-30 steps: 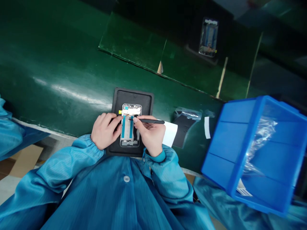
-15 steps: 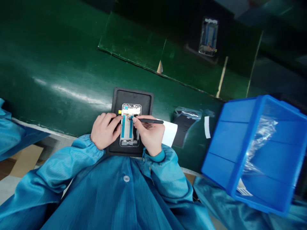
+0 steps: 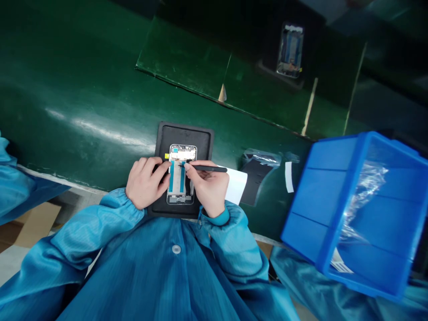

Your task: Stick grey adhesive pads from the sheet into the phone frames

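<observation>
An opened phone [image 3: 178, 178] with two blue strips lies upright in the black tray [image 3: 209, 138]. My right hand [image 3: 212, 187] pinches black tweezers [image 3: 210, 169], whose tip is over the phone's middle, near the upper end of the right strip. My left hand [image 3: 146, 182] rests at the phone's left edge, its fingers bent and thumb touching or close to the frame. Nothing can be made out in it. A yellow tab [image 3: 166, 156] sticks out from the phone's upper left side.
Right of the tray lie a white sheet [image 3: 238, 185], a dark pouch [image 3: 256, 176] and a white strip [image 3: 289, 177]. A blue bin [image 3: 307, 196] holds clear plastic. Another phone [image 3: 290, 51] sits at the back. A co-worker's blue sleeve [image 3: 13, 187] shows at left.
</observation>
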